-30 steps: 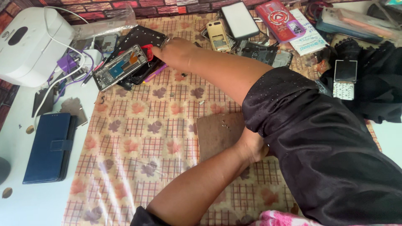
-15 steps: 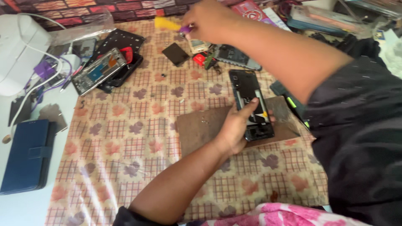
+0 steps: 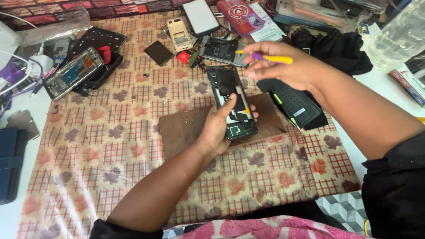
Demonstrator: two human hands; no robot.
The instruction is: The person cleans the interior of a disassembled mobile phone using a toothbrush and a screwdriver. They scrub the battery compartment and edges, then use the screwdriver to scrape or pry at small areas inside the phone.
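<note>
My left hand grips an opened black phone with its back off, resting it on a brown mat in the middle of the patterned tablecloth. My right hand hovers just above and to the right of the phone, pinching a yellow and purple tool held level between its fingers. The tool's tip points left, above the phone's upper end.
Several phone frames and parts lie at the back: a silver frame, a black square piece, a gold phone, a circuit board. A black perforated case lies right of the mat. A blue wallet case sits at left.
My right hand came back from the far left of the table with the yellow tool and now hovers over the phone. My left hand went on holding the phone on the mat.
</note>
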